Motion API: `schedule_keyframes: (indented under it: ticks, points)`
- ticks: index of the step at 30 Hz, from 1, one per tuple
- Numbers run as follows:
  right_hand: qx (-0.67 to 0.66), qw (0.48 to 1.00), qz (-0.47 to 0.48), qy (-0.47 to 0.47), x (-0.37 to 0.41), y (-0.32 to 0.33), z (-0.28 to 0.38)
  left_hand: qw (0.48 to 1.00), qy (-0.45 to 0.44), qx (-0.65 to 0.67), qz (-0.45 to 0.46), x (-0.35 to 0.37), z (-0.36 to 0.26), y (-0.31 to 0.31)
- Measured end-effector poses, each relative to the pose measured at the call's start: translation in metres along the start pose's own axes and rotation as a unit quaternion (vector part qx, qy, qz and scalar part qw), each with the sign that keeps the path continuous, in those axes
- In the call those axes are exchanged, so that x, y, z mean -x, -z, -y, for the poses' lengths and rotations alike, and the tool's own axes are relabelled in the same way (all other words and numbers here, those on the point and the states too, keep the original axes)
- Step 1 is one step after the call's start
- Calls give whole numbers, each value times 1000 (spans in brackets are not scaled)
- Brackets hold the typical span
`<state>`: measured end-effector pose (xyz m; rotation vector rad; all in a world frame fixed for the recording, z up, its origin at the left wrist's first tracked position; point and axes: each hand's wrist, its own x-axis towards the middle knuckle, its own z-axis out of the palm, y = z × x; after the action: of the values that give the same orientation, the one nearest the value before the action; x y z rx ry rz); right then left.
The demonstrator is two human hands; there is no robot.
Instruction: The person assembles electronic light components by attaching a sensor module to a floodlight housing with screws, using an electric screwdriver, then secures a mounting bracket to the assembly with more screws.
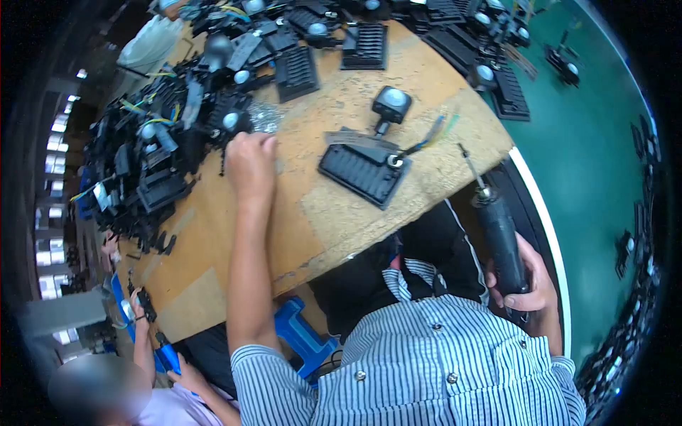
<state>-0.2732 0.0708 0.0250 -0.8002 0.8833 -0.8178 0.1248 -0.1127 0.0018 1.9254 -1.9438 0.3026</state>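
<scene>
My right hand (529, 280) is wrapped round a black electric screwdriver (499, 234), its long bit pointing up past the table's edge. My left hand (250, 160) is over the table with its fingers curled in; whatever they may hold is hidden. Just beyond it lies a small shiny heap (265, 116), too blurred to name. Between my hands, a black lamp-like unit rests on the table: a ribbed black housing (366, 174), a square head with a round lens (392, 105), and loose coloured wires (430, 135).
A large pile of black parts (153, 142) covers the wooden table's (305, 234) left side. More ribbed housings (364, 47) line the far edge. At lower left, a co-worker (170, 397) holds a blue tool (168, 355). A green surface (568, 184) with more units runs along the right.
</scene>
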Motion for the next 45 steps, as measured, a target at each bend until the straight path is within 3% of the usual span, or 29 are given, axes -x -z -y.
schedule_keyframes:
  ticks: [5,8,11,13,15,16,19,21,26,29,33,34,41,45]
  points:
    - [60,997,57,-7,5,12,-8,996,73,-8,52,-13,-13,7]
    - [89,993,79,7,5,14,-16,995,56,-61,57,-15,-10,-1]
    - [106,990,94,1,5,15,-22,999,11,-45,-2,-6,-17,4]
    - [122,988,95,-7,4,17,-24,999,27,-15,-31,1,-28,6]
    - [137,984,111,-5,4,19,-22,990,3,116,-75,11,-45,8]
    - [128,985,116,-1,4,18,-21,971,101,214,5,12,-63,16]
    - [109,986,122,-24,2,13,-8,928,48,369,19,36,-82,-16]
    - [114,986,120,-22,0,15,-7,963,-37,264,-26,41,-96,-24]
    - [125,985,119,-28,12,18,-21,958,-105,268,-1,41,-102,-20]
    - [140,983,119,-32,15,17,-24,952,-88,293,0,38,-96,-25]
    - [158,981,108,-38,20,13,-23,904,66,422,37,24,-92,-7]
    - [157,981,107,-38,21,13,-22,899,85,430,-7,19,-95,3]
    - [148,983,110,-20,17,14,-24,954,182,224,-84,-16,-4,-7]
    - [151,981,121,-5,14,16,-26,966,170,183,-73,-12,9,2]
